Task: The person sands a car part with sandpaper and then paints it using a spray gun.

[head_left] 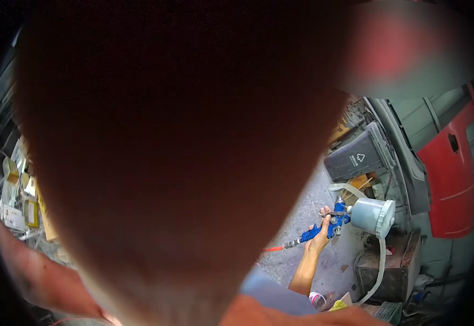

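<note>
My right hand (318, 238) is wrapped round the blue grip of a spray gun (337, 218). A translucent grey paint cup (368, 214) with a ribbed lid is attached to the gun and lies sideways to its right. From the lower end of the grip, a metal fitting joins a red air hose (272, 249). A large, dark, blurred shape (182, 136) very close to the lens covers most of the view. It looks like my left hand, but no fingers can be made out. A bare arm (47, 274) crosses the lower left.
Beyond the gun stands a dark bin (356, 156) with a recycling mark. A red car door panel (454, 179) is upright at the right. Near it sits a worn metal box (392, 266). Boxes and clutter (22, 201) fill the left edge. Grey concrete floor (302, 217) shows behind the gun.
</note>
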